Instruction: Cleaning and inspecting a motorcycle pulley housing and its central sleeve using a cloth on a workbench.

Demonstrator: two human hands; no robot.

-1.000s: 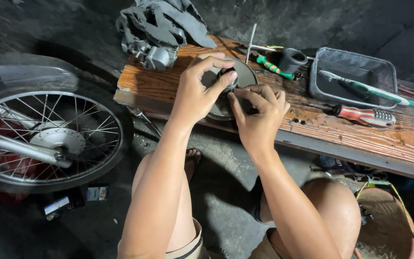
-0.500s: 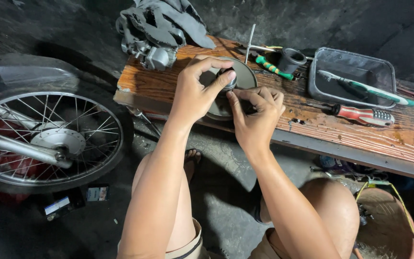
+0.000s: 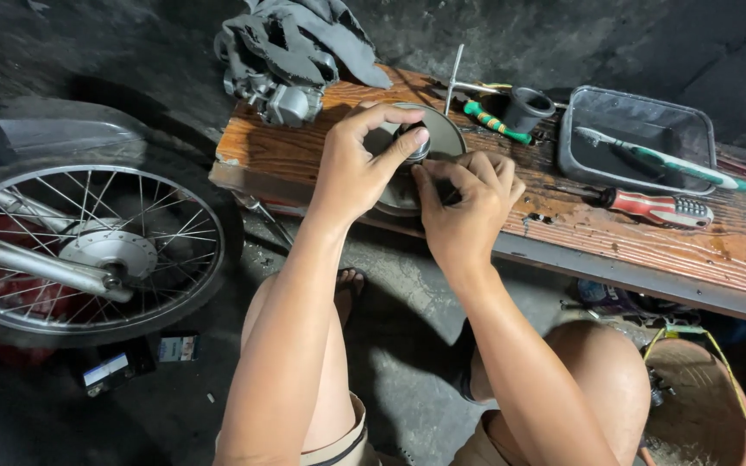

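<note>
A round metal part (image 3: 407, 138) sits on a shallow grey dish (image 3: 451, 138) near the front edge of the wooden bench (image 3: 304, 147). The left hand (image 3: 351, 168) pinches the part between thumb and forefinger, fingers curled over its top; the right hand (image 3: 464, 198) presses fingertips against its near side, half closed around it. Compared with a second ago, the left thumb has slid further round the part and the right hand has tucked in closer, so the grip looks tighter and the piece seems to be getting turned or seated. Beyond lie a green-handled screwdriver (image 3: 494, 121), a grey tray (image 3: 641, 138), a red-handled screwdriver (image 3: 654, 207), and a carburettor (image 3: 291, 99). A spoked wheel (image 3: 88, 250) stands left.
</note>
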